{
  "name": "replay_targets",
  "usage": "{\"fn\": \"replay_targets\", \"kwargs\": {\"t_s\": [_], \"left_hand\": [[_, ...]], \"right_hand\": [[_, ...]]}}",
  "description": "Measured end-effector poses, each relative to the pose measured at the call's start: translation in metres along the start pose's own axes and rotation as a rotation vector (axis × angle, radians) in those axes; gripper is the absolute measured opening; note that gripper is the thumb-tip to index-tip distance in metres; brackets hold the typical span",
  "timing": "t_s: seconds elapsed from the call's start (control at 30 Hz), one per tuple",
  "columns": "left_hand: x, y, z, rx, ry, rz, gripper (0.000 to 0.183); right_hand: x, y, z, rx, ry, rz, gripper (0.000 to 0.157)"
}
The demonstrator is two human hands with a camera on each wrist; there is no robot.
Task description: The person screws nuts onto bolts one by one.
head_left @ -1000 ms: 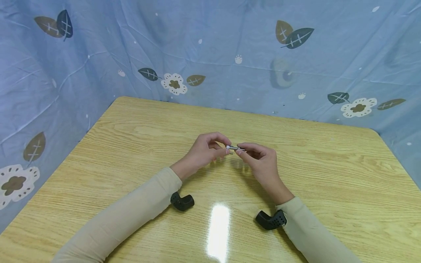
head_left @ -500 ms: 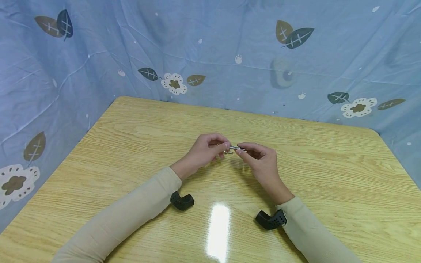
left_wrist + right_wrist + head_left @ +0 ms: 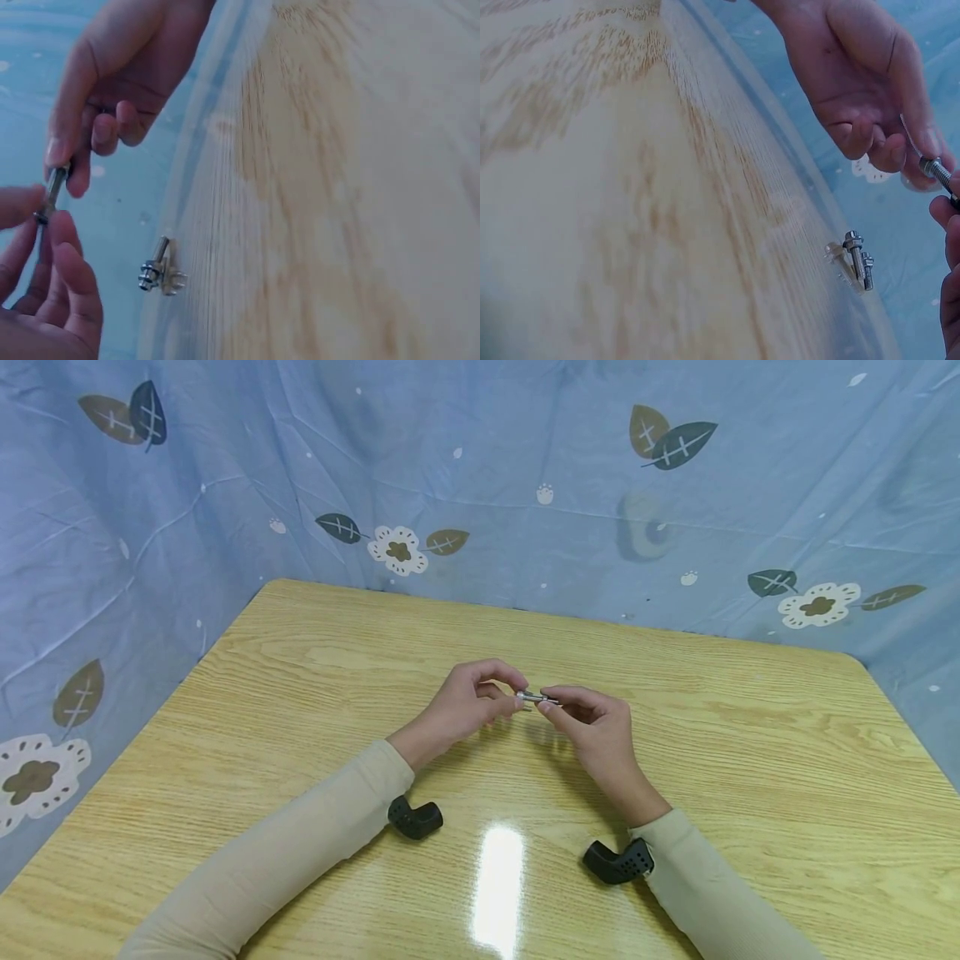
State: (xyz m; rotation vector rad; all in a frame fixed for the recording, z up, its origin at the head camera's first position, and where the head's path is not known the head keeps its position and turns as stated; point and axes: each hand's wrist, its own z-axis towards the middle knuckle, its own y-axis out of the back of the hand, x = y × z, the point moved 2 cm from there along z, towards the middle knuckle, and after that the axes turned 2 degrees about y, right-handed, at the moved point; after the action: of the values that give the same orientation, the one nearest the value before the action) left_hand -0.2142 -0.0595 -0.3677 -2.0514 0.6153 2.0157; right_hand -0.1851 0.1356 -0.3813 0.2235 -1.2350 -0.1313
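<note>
Close over the table, both hands hold one small silver bolt (image 3: pixel 533 697), its threaded shaft running left to right. My left hand (image 3: pixel 467 703) has thumb and index fingertips around the head end. My right hand (image 3: pixel 602 727) pinches the other end between thumb and index finger. In the right wrist view, a collar-like end of the bolt (image 3: pixel 931 168) shows at the left thumb, with thread beyond it. Small metal bolts (image 3: pixel 856 259) with nuts or washers lie on the table below; the left hand partly hides them in the head view.
The wood-grain table (image 3: pixel 337 635) is glossy and reflects a bright light. Behind it and at the left hangs a blue curtain (image 3: pixel 495 460) with leaf and flower prints. A black wrist mount (image 3: pixel 416 820) sits at the left cuff, another mount (image 3: pixel 618 862) at the right.
My left thumb rolled forward over the bolt's head half a second ago, and has now drawn back, baring the head again. The right hand keeps its pinch in the same place.
</note>
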Motion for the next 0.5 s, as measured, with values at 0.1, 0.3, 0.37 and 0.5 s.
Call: {"fn": "replay_targets", "kwargs": {"t_s": [0.1, 0.3, 0.37, 0.5], "left_hand": [[0.0009, -0.0005, 0.0013, 0.002, 0.029, 0.0, 0.026], [0.0021, -0.0014, 0.0024, 0.0, 0.068, 0.012, 0.018], [0.0019, -0.0015, 0.0024, -0.001, 0.061, 0.008, 0.018], [0.0003, -0.0013, 0.0015, 0.006, 0.036, -0.003, 0.023]], "right_hand": [[-0.0001, -0.0001, -0.0001, 0.0, -0.003, 0.002, 0.03], [-0.0003, -0.0001, 0.0003, -0.008, -0.005, 0.002, 0.03], [-0.0004, 0.0, 0.0003, -0.009, -0.006, 0.0, 0.03], [-0.0004, 0.0005, 0.0002, -0.008, -0.01, -0.005, 0.03]]}}
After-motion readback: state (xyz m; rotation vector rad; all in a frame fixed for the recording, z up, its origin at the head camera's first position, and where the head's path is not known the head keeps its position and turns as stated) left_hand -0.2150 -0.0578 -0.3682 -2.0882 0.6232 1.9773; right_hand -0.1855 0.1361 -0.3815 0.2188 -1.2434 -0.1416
